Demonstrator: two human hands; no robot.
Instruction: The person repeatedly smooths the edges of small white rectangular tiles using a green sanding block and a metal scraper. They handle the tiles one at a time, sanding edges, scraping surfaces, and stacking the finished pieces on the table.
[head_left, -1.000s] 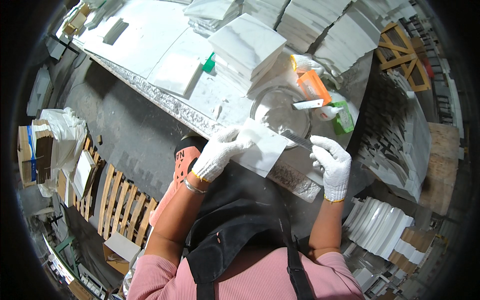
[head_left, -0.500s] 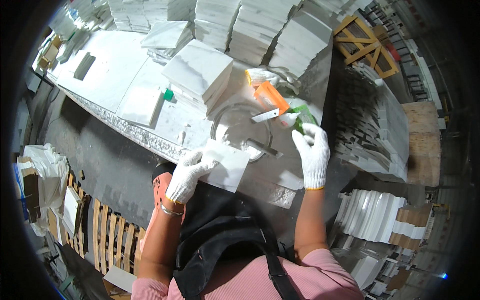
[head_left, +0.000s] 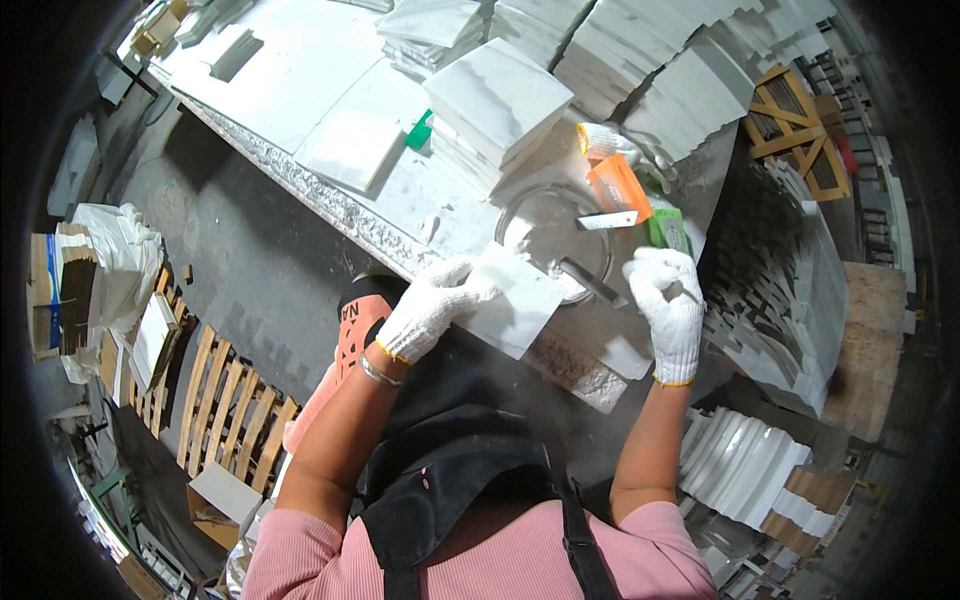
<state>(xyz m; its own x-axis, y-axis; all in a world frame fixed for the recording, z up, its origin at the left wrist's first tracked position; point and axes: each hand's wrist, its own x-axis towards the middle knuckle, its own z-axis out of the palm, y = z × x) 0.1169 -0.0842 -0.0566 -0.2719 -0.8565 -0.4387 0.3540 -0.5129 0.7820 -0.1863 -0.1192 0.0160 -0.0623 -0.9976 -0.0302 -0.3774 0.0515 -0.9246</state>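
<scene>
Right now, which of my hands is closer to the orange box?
Your right. In the picture, the right hand is below the orange box and slightly right; the left hand, holding a white tile, is farther off, below and well left.

The tile (head_left: pixel 512 303) is white, the apron (head_left: pixel 428 520) black, the box (head_left: pixel 620 187) orange.

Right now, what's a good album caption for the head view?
Gloved left hand holding a pale tile near a round dish, gloved right hand by a green box.
</scene>
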